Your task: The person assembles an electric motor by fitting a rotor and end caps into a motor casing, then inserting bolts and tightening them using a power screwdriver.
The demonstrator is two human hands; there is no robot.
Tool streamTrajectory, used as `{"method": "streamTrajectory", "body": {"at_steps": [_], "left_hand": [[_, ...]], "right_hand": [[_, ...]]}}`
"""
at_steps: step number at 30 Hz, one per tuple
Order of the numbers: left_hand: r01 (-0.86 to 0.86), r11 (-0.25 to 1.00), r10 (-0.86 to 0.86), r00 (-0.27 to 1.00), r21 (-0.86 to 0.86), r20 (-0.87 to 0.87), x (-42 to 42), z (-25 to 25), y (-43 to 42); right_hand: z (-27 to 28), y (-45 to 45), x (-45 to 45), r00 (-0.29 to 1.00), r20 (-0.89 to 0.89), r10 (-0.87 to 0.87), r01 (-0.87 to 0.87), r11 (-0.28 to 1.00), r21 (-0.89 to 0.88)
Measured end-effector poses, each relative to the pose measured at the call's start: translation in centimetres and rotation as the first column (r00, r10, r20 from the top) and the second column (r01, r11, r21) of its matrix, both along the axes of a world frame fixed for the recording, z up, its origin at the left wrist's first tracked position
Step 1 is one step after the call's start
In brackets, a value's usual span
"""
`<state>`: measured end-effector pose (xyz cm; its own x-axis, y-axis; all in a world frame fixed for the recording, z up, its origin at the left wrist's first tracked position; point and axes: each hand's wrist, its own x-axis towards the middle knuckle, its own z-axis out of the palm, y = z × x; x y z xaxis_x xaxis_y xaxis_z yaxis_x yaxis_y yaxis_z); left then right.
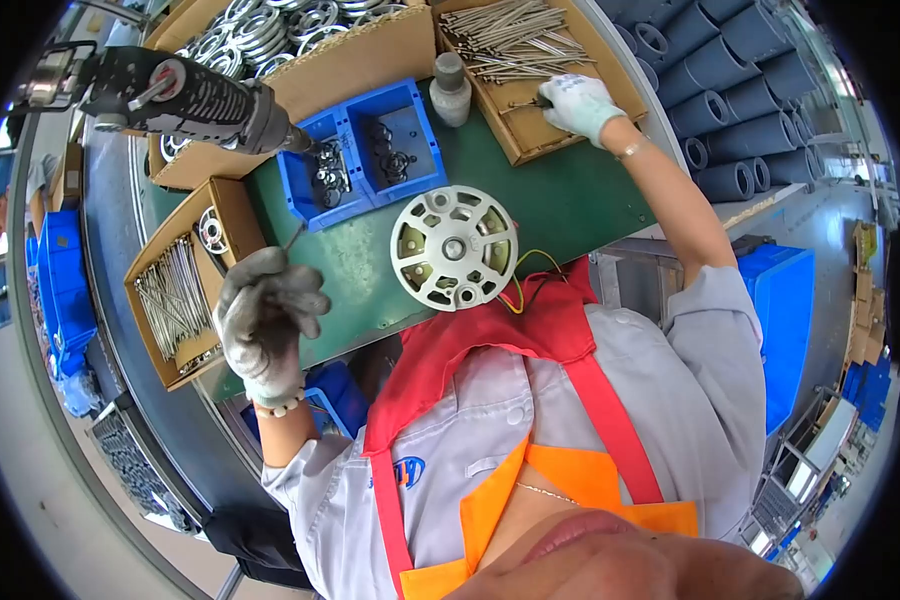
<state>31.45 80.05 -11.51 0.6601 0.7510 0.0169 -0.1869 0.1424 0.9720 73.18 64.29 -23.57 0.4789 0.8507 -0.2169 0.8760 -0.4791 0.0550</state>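
My left hand (265,325), in a grey-stained white glove, is raised above the bench beside the left cardboard box with its fingers curled. A thin dark rod (294,237) shows at its fingertips; its kind is unclear. My right hand (577,106), also gloved, reaches into the right cardboard box (522,150), closed on the end of a long bolt (518,104). More long bolts (515,40) lie heaped behind it. Between my hands, a round cast-metal motor end cover (455,248) lies at the bench's near edge, coloured wires (518,290) beside it.
A power screwdriver (205,105) hangs at upper left over a blue divided bin (358,205) of small hardware. A capped bottle (450,92) stands beside the bin. The left box (242,225) holds long bolts, metal rings (260,40) fill the back box, and grey cylinders (725,105) are stacked right.
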Motion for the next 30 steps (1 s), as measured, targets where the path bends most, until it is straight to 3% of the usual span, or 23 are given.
{"method": "streamTrajectory", "body": {"at_steps": [2,3,4,5,6,7,9,11,13,15,16,19,21,23,24,25,27,28,29,30], "left_hand": [[0.147,0.965,-0.088,0.961,-0.216,0.264,0.7,0.5,-0.6],[0.126,0.981,-0.079,0.954,-0.147,0.288,0.7,0.8,-0.8],[0.11,0.99,-0.075,0.941,-0.089,0.331,0.7,1.0,-1.0],[0.095,0.995,-0.077,0.925,-0.03,0.373,1.1,1.2,-1.2],[0.087,0.995,-0.103,0.868,0.056,0.485,2.2,1.6,-1.4],[0.073,0.987,-0.144,0.796,0.143,0.588,3.6,1.9,-1.7],[0.012,0.978,-0.14,0.777,0.207,0.613,5.8,2.3,-2.0],[0.014,0.948,-0.197,0.811,0.319,0.551,8.7,3.0,-2.4],[0.029,0.9,-0.242,0.862,0.434,0.445,10.4,2.1,-1.6],[-0.007,0.853,-0.242,0.88,0.522,0.408,10.7,2.3,-2.3],[0.11,0.919,-0.307,0.802,0.378,0.513,11.8,1.0,-1.8],[0.144,0.93,-0.313,0.793,0.338,0.523,12.1,1.6,-2.0],[0.157,0.931,-0.324,0.771,0.33,0.549,12.4,1.7,-1.9],[0.142,0.967,-0.242,0.779,0.214,0.579,12.8,2.5,-2.4],[-0.004,0.998,-0.038,0.797,0.069,0.603,13.0,2.5,-2.8],[0.0,0.998,-0.041,0.796,0.069,0.603,14.3,2.0,-2.6],[0.228,0.905,-0.414,0.271,0.36,0.869,19.2,0.0,-0.2],[0.254,0.811,-0.53,-0.061,0.527,0.846,20.4,-0.2,0.4],[0.255,0.811,-0.531,-0.06,0.528,0.845,20.7,-0.5,0.6],[0.277,0.798,-0.539,-0.071,0.535,0.84,20.8,-0.4,0.7]], "right_hand": [[2.2,-1.0,-0.7,1.0,-0.018,0.009,-0.005,0.98,0.2],[2.2,-2.0,0.0,0.997,-0.009,0.081,-0.071,0.917,0.393],[5.4,-2.3,-1.4,0.976,-0.202,0.084,0.031,0.861,0.508],[8.6,-2.8,-2.9,0.964,-0.244,0.103,0.071,0.787,0.613],[10.6,-3.7,-4.4,0.877,-0.465,0.124,0.261,0.689,0.676],[13.0,-4.3,-6.7,0.7,-0.671,0.244,0.492,0.516,0.701],[15.9,-5.7,-9.2,0.65,-0.618,0.441,0.549,0.289,0.784],[16.6,-6.7,-10.1,0.615,-0.46,0.64,0.5,0.133,0.855],[16.7,-7.3,-11.6,0.61,-0.403,0.682,0.503,0.06,0.862],[16.1,-7.8,-11.4,0.582,-0.354,0.733,0.461,0.061,0.885],[16.0,-8.0,-11.5,0.553,-0.335,0.763,0.445,0.069,0.893],[16.1,-8.6,-12.1,0.531,-0.319,0.785,0.414,0.088,0.906],[16.6,-8.4,-12.5,0.416,-0.293,0.861,0.434,0.096,0.896],[16.5,-8.4,-12.5,0.434,-0.278,0.857,0.393,0.097,0.914],[16.4,-8.0,-12.6,0.395,-0.269,0.878,0.374,0.113,0.92],[16.2,-7.7,-12.9,0.356,-0.261,0.897,0.354,0.13,0.926],[15.7,-7.4,-14.7,0.351,-0.323,0.879,0.416,0.162,0.895],[15.5,-7.0,-15.4,0.34,-0.329,0.881,0.409,0.177,0.895],[15.4,-6.7,-15.9,0.329,-0.336,0.882,0.404,0.19,0.895],[15.3,-6.0,-15.5,0.202,-0.301,0.932,0.367,0.213,0.906]]}}
